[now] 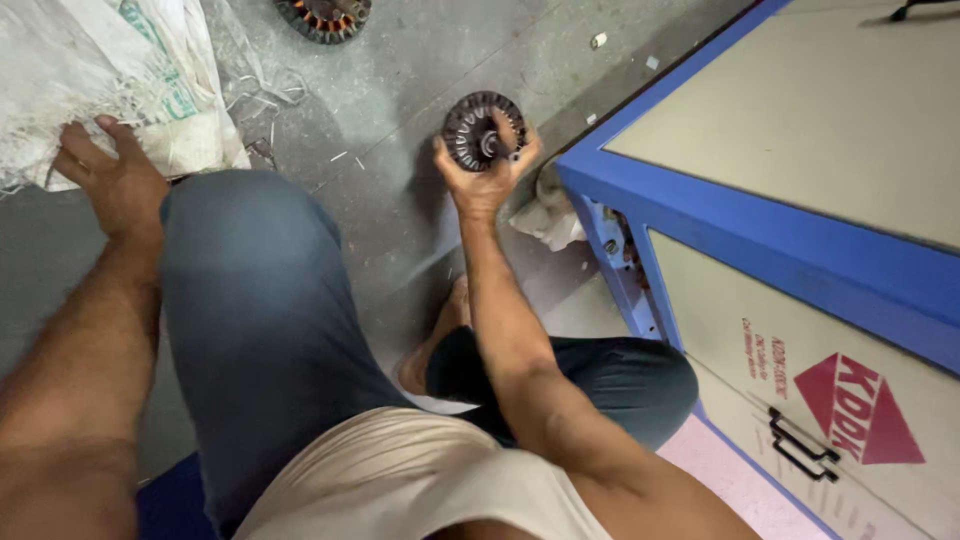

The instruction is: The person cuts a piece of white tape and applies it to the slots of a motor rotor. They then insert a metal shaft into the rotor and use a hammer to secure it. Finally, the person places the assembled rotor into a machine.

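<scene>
A seated person's right hand [487,168] lifts a round, dark motor stator [483,130] above a grey concrete floor [400,90], the fingers [520,150] curled around its lower rim and grasping it, slotted face turned up toward the camera. Just to the right of those fingers runs the blue edge of a large beige cabinet [760,240], its corner close beside the raised part, with only a narrow gap between hand and frame. Below and right of the hand, a crumpled pale rag [550,215] lies against the cabinet's foot. The floor ahead of the fingers is open apart from small scraps and wire offcuts.

The left hand [110,175] reaches out to the far left, its fingers pressed into the lower edge of a white woven sack [100,70]; whether they pinch the fabric or merely rest on it cannot be told. Loose threads trail from the sack's frayed border just beyond that hand. A second stator [322,17], copper windings showing, lies on the floor well beyond both hands, partly cut off by the top of the frame. Between the two arms rises the person's bent knee in blue-grey trousers [260,310], filling most of the room between the hands.
</scene>
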